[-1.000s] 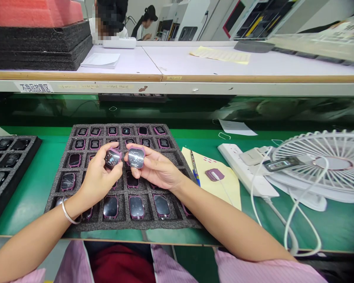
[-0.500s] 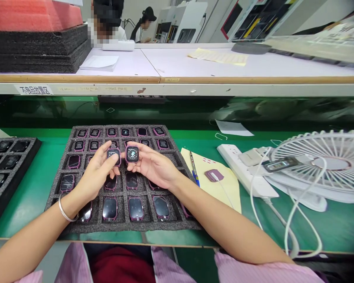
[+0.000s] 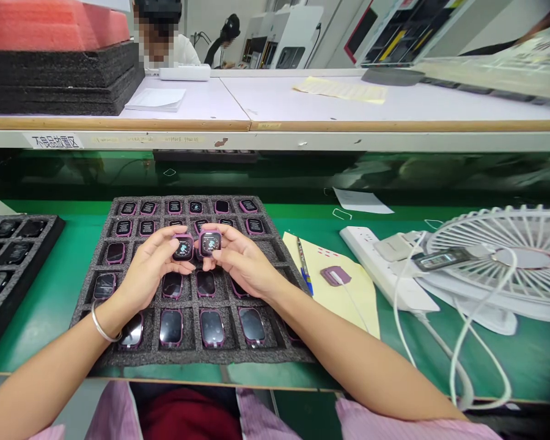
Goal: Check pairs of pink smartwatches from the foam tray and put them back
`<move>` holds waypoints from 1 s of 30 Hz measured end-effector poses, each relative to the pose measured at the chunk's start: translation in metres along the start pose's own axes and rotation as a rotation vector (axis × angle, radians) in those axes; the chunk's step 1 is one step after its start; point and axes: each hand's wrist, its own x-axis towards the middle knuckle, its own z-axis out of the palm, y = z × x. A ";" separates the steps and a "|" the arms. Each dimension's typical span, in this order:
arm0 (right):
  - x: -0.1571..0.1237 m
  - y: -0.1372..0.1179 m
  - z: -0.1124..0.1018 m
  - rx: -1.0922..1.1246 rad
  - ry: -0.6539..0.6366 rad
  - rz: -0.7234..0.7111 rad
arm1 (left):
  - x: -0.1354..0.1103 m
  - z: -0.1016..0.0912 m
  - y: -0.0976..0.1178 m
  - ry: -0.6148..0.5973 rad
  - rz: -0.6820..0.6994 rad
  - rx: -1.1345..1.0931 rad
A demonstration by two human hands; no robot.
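Note:
My left hand (image 3: pixel 147 269) is closed on a purple-rimmed smartwatch (image 3: pixel 182 248), its lit screen facing up. Close beside it, my right hand (image 3: pixel 247 263) grips a second smartwatch (image 3: pixel 209 243), also with a lit dial; the thumb lies at its lower edge. Both are held above a dark foam tray (image 3: pixel 192 357) divided into compartments. Many of these hold similar watch cases, such as a dark-screened smartwatch (image 3: pixel 212 327) in the front row. Several in the back rows have lit screens. My hands and forearms hide part of the tray.
To the right lie a yellow sheet (image 3: pixel 357 299) with a pen (image 3: pixel 304 266) and a purple square charging pad (image 3: pixel 334 275), a power strip (image 3: pixel 389 269) and a white fan (image 3: pixel 508 263) with loose cables. Another foam tray (image 3: pixel 32 263) sits left. A raised shelf (image 3: pixel 256 125) spans the back.
The left watch has shifted slightly right and down, and its screen now shows a dial. My right thumb has come forward onto the edge of the right watch.

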 end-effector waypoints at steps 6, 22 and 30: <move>0.001 0.002 0.000 -0.015 0.017 -0.008 | -0.001 0.004 0.001 -0.009 0.019 0.060; 0.001 0.004 -0.001 -0.044 0.023 -0.023 | -0.002 0.006 -0.001 -0.008 0.101 0.173; -0.001 0.001 0.000 -0.056 0.006 -0.037 | -0.001 0.005 -0.003 -0.013 0.143 0.205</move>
